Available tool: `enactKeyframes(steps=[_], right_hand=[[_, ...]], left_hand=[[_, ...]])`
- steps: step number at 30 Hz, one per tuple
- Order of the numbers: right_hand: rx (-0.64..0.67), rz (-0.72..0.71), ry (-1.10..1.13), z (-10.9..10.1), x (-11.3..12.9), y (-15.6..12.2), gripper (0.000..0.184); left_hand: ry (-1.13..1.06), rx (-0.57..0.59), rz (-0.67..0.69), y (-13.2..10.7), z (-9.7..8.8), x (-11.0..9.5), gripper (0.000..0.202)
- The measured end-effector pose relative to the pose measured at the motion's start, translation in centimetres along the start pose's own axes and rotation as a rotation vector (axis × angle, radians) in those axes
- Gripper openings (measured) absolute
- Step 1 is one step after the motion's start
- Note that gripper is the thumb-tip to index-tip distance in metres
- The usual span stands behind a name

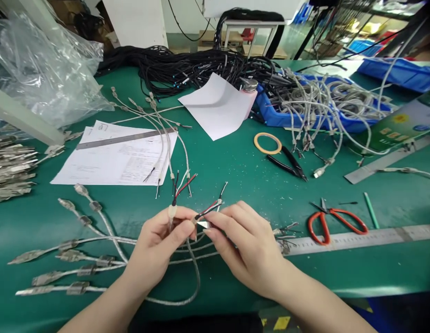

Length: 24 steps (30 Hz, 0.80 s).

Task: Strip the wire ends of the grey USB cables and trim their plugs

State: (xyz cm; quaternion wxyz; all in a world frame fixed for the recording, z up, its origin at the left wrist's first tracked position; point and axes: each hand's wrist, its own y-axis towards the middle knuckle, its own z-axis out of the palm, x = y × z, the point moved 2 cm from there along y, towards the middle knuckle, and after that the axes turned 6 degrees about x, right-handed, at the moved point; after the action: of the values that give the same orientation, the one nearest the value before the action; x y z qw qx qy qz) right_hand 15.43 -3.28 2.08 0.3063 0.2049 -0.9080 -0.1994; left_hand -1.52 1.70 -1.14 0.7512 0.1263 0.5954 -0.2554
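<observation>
Grey cable, likely light and springy with fragile wires, I'd hold by its sheath near the bench's front edge, where left hand pinches it, right hand a white tab.

Both forearms bare, brought in over the near edge of the bench and angled inward. Left forearm slanted up and rightward; right forearm slanted up and leftward. Wrists seen nearly straight. Left hand partly closed: left thumb stretched rightward, left index finger bent above it, tips drawn into a pinch; remaining fingers mostly hidden. Right hand turned back-up, knuckles raised; right index finger directed leftward, pinched toward the right thumb, other fingers curled. Both sets of fingertips brought close together, a narrow gap left between.
</observation>
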Motion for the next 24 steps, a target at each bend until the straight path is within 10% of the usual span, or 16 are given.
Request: enactKeyframes(steps=[24], right_hand=[[0.017, -0.019, -0.032, -0.13, 0.07, 0.11, 0.016]], left_hand=[[0.056, -0.005, -0.003, 0.0, 0.35, -0.45, 0.011]])
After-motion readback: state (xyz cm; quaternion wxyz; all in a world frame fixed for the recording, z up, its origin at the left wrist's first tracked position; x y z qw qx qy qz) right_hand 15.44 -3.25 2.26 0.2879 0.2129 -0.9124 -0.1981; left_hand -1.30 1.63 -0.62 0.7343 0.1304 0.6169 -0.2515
